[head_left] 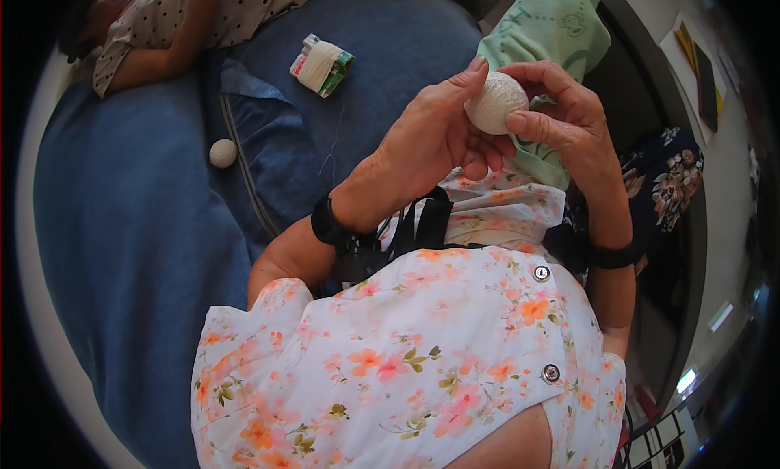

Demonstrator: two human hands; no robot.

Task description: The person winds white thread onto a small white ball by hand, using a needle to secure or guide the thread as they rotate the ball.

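A white ball of thread is held up in front of me between both hands. My left hand cups it from the left, thumb over its top. My right hand grips it from the right with fingers curled around it. A thin thread trails down and left across the blue bed cover. A white skein of thread in a green-and-red wrapper lies on the bed beyond my left hand. A smaller white ball rests on the cover to the far left.
A pale green cloth lies under and behind my hands. Another person in a dotted top lies at the bed's far left corner. A dark floral fabric sits at right, beside a pale floor with dark flat items.
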